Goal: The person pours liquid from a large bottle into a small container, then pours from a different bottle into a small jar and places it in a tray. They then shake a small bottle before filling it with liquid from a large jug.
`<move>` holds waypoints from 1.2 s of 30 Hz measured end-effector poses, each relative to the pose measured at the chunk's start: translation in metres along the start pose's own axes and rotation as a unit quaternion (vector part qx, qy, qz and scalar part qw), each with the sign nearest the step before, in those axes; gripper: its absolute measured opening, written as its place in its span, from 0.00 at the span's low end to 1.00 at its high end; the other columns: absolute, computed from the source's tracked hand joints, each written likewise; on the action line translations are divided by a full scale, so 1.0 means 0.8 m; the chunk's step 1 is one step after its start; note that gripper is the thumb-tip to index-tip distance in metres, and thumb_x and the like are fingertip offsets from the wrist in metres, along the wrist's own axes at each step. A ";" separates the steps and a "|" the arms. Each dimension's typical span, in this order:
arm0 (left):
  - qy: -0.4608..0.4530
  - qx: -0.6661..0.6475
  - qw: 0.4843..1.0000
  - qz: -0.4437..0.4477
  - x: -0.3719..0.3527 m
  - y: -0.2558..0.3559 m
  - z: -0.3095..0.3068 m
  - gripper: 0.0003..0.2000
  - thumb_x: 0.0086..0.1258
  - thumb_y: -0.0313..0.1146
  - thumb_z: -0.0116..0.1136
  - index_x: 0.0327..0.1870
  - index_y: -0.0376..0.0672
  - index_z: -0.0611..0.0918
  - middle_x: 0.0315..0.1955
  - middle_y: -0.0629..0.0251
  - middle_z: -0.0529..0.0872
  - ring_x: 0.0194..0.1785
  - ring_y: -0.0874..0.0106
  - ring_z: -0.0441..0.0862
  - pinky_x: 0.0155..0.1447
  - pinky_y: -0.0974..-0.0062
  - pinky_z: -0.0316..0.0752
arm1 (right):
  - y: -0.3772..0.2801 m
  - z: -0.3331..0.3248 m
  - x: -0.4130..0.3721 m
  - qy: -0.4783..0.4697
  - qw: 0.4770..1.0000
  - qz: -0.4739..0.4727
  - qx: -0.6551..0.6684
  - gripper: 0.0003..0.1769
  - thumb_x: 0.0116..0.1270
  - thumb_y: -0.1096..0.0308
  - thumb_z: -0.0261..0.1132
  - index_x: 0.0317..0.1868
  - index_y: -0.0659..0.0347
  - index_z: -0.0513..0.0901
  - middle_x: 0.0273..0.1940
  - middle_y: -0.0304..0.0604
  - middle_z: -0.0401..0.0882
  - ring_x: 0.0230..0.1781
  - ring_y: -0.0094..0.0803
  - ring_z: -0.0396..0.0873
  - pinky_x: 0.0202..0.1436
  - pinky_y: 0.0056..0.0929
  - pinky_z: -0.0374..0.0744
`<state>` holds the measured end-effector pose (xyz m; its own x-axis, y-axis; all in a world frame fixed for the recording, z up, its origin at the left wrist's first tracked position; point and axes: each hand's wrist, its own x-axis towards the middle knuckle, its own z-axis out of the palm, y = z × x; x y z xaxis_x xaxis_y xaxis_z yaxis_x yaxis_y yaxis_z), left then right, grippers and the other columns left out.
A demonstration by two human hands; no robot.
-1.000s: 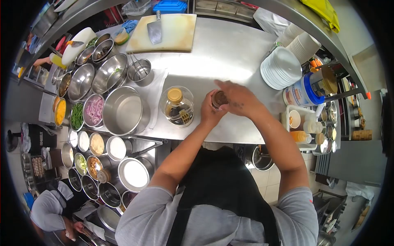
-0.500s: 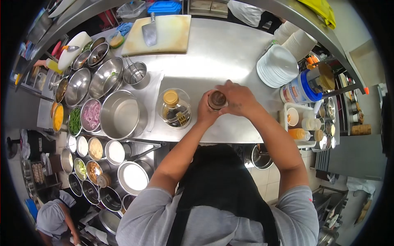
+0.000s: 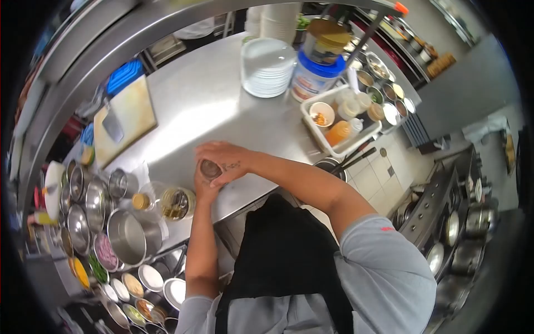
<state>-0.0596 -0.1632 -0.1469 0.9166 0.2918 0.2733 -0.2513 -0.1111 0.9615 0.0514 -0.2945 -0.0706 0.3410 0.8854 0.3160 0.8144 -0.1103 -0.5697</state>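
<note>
And round swings the view to the right, but the hold goes on! The left hand [image 3: 205,189] curls part-closed about a small round container [image 3: 210,169], brown at its top; the right hand [image 3: 229,160] arches over its far side, fingers bent. It's between the palms over the steel counter [image 3: 178,139], near the clear jar [image 3: 177,204]. Only the outlook has turned.

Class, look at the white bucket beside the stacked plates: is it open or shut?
Shut: the white bucket has its blue lid on, with another container standing on top.
</note>
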 end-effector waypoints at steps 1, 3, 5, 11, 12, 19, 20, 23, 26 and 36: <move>0.000 0.016 1.000 0.011 -0.001 0.002 0.003 0.30 0.59 0.31 0.73 0.63 0.38 0.74 0.56 0.62 0.81 0.59 0.71 0.80 0.63 0.70 0.75 | 0.012 0.000 -0.002 -0.020 0.997 -0.057 0.051 0.40 0.53 0.41 0.74 0.59 0.60 0.75 0.63 0.54 0.76 0.70 0.54 0.68 0.72 0.52 0.65; -0.007 0.036 0.999 0.029 0.001 0.005 0.021 0.30 0.60 0.30 0.72 0.64 0.38 0.73 0.57 0.61 0.81 0.59 0.71 0.80 0.63 0.70 0.75 | 0.007 0.010 -0.017 0.021 0.998 0.005 0.059 0.39 0.52 0.44 0.75 0.58 0.60 0.75 0.63 0.54 0.76 0.70 0.53 0.68 0.71 0.51 0.65; 0.101 0.138 0.985 0.022 -0.008 -0.001 0.049 0.29 0.62 0.31 0.71 0.64 0.37 0.73 0.56 0.61 0.81 0.58 0.71 0.80 0.63 0.69 0.76 | -0.013 0.040 -0.035 0.058 0.993 0.065 0.076 0.38 0.51 0.47 0.76 0.58 0.59 0.75 0.62 0.54 0.76 0.71 0.52 0.68 0.71 0.51 0.65; 0.093 0.111 0.989 -0.023 -0.027 0.001 0.088 0.25 0.62 0.32 0.71 0.60 0.37 0.76 0.53 0.60 0.83 0.53 0.68 0.83 0.61 0.68 0.76 | -0.032 0.006 -0.091 0.177 0.949 0.222 0.137 0.37 0.52 0.49 0.77 0.58 0.58 0.76 0.62 0.51 0.76 0.71 0.50 0.69 0.70 0.49 0.65; 0.090 0.114 0.989 -0.019 -0.031 0.021 0.096 0.25 0.62 0.32 0.71 0.60 0.37 0.76 0.53 0.60 0.83 0.53 0.68 0.83 0.61 0.68 0.76 | -0.017 -0.016 -0.104 0.126 0.980 0.111 0.110 0.36 0.51 0.49 0.77 0.57 0.58 0.77 0.62 0.50 0.77 0.70 0.49 0.70 0.70 0.48 0.65; -0.132 0.042 0.990 -0.008 -0.052 0.124 0.222 0.32 0.52 0.32 0.77 0.59 0.37 0.75 0.51 0.64 0.82 0.52 0.71 0.82 0.59 0.70 0.77 | -0.032 -0.164 -0.209 -0.035 0.986 0.026 0.160 0.30 0.50 0.55 0.76 0.53 0.58 0.79 0.56 0.50 0.80 0.62 0.45 0.77 0.66 0.47 0.71; -0.088 0.034 0.995 -0.027 -0.052 0.130 0.254 0.31 0.55 0.32 0.75 0.60 0.36 0.74 0.52 0.62 0.82 0.53 0.70 0.82 0.59 0.70 0.76 | -0.032 -0.165 -0.228 -0.036 0.986 0.022 0.162 0.30 0.50 0.55 0.76 0.53 0.58 0.79 0.56 0.50 0.80 0.62 0.45 0.77 0.66 0.47 0.71; -0.005 0.091 0.996 0.010 -0.057 0.127 0.342 0.30 0.59 0.31 0.72 0.63 0.36 0.73 0.54 0.60 0.82 0.56 0.69 0.81 0.61 0.70 0.75 | -0.034 -0.168 -0.285 0.224 0.970 0.053 0.076 0.27 0.52 0.58 0.75 0.51 0.59 0.80 0.52 0.51 0.81 0.59 0.49 0.78 0.67 0.48 0.73; 0.001 0.141 0.989 0.042 -0.057 0.135 0.399 0.31 0.60 0.32 0.70 0.64 0.35 0.72 0.56 0.58 0.81 0.58 0.68 0.81 0.62 0.70 0.75 | -0.031 -0.207 -0.331 0.289 0.942 0.156 0.066 0.29 0.52 0.57 0.77 0.52 0.60 0.79 0.56 0.54 0.79 0.62 0.52 0.76 0.71 0.45 0.72; -0.249 -0.030 0.967 -0.040 -0.046 0.189 0.508 0.31 0.48 0.31 0.78 0.57 0.39 0.79 0.50 0.65 0.86 0.53 0.73 0.83 0.58 0.71 0.78 | -0.007 -0.335 -0.465 0.199 0.967 0.108 0.114 0.34 0.46 0.52 0.82 0.52 0.56 0.80 0.61 0.47 0.82 0.68 0.45 0.74 0.70 0.42 0.67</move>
<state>-0.0048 -0.5767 -0.0228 0.9662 -0.1989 0.1640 -0.1766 -0.0472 0.9831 0.0454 -0.7444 0.0182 0.6825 0.6037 0.4120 0.5945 -0.1307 -0.7934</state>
